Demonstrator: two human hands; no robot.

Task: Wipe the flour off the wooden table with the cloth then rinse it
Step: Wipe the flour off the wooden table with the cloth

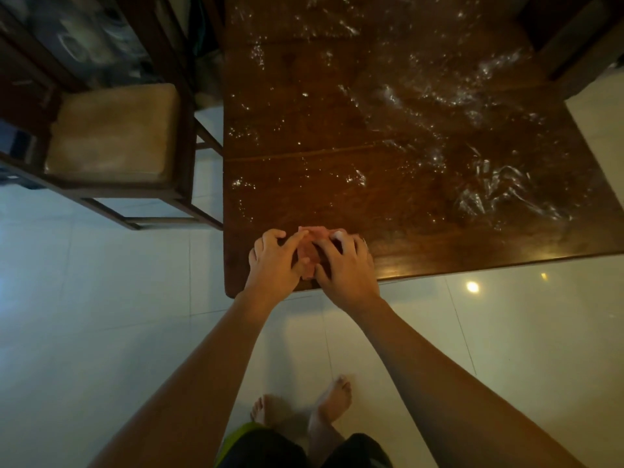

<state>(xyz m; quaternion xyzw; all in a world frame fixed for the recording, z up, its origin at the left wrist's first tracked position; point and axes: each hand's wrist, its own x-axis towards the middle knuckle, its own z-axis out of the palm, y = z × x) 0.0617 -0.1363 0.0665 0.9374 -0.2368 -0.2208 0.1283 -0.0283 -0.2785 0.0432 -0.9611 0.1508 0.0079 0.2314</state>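
A dark wooden table (pixel 337 197) fills the upper middle of the head view. White flour (pixel 489 194) is smeared and speckled over most of its top, thickest at the right. A small pink cloth (pixel 312 236) lies near the table's front left corner. My left hand (pixel 273 261) and my right hand (pixel 344 265) both press down on the cloth with spread fingers, side by side, covering most of it. Only its far edge and a strip between the hands show.
A wooden chair with a tan cushion (pixel 114 133) stands left of the table. Another dark piece of furniture (pixel 580 38) sits at the table's far right. Glossy white floor tiles (pixel 101 315) surround the table. My bare feet (pixel 304 407) stand below its front edge.
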